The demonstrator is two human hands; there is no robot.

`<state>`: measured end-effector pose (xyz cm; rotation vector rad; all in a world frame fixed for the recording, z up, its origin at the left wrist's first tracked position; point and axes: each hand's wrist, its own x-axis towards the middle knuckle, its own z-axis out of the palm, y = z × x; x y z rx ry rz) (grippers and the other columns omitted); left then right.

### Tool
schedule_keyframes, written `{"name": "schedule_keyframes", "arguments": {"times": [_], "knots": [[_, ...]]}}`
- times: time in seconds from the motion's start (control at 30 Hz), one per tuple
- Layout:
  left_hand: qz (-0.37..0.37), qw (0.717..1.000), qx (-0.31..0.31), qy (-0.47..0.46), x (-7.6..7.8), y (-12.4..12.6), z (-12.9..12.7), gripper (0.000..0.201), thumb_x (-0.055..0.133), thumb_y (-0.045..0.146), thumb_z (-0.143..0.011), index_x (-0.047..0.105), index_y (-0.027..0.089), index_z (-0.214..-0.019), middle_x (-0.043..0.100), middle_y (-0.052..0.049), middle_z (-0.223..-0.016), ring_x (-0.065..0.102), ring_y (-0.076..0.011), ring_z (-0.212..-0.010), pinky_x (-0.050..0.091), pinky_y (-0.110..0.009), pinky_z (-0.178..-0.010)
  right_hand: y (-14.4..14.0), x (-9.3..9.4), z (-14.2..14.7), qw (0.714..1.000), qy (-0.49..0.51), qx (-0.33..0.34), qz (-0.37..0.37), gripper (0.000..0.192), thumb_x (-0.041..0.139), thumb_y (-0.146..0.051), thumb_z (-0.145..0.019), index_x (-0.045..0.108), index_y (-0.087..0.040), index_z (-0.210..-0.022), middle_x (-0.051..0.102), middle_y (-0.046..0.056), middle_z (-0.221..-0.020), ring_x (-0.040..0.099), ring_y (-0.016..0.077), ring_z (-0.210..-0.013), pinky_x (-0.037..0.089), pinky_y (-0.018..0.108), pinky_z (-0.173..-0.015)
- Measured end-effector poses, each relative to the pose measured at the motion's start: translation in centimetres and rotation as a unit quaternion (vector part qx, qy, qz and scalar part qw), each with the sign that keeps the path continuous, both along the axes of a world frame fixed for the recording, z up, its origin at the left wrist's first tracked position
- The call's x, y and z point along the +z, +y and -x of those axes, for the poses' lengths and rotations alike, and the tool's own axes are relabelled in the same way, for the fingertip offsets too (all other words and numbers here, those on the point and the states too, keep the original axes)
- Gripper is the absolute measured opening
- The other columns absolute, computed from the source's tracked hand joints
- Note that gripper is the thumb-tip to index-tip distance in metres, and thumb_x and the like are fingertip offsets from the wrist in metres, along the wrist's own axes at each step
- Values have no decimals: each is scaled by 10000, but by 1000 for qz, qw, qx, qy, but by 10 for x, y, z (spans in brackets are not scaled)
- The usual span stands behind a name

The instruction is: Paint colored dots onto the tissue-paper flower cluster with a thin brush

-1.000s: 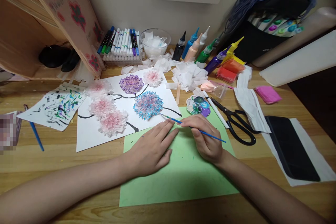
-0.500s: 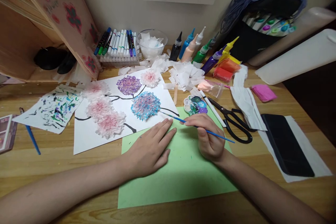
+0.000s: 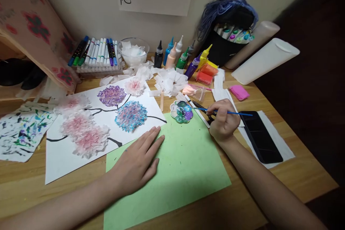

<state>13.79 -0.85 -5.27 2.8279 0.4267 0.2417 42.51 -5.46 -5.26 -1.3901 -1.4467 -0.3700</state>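
Green paper (image 3: 185, 161) lies on the wood table (image 3: 296, 176) in front of me. My left hand (image 3: 137, 163) rests flat on it, fingers spread, pinning its upper left part. My right hand (image 3: 223, 122) pinches a thin blue brush (image 3: 237, 113), tip over the palette (image 3: 182, 110) at the paper's top edge. White sheet (image 3: 67, 154) with tissue flowers (image 3: 130, 115) sits left, partly under the green paper. Paint bottles (image 3: 172, 55) and markers (image 3: 94, 52) stand along the wall. Black tray (image 3: 262, 138) is just right of my right hand.
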Motion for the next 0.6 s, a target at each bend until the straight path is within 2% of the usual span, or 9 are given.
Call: {"name": "schedule_keyframes", "arguments": {"times": [0.27, 0.6], "knots": [[-13, 1000, -2, -4, -1, 1, 1, 498, 400, 185, -956, 398, 59, -1438, 303, -210, -1554, 302, -311, -1438, 388, -477, -1119, 2, 0, -4, 998, -60, -12, -1, 298, 357, -218, -979, 537, -237, -742, 578, 9, -603, 521, 169, -598, 401, 330, -608], [-17, 1000, 0, -3, -1, 0, 0, 496, 404, 193, -955, 411, 62, -1433, 313, -206, -1550, 315, -311, -1432, 397, -473, -1113, 2, 1, -3, 998, -64, -5, 14, 317, 358, -225, -978, 522, -230, -707, 557, 0, -595, 520, 158, -592, 403, 317, -607]]}}
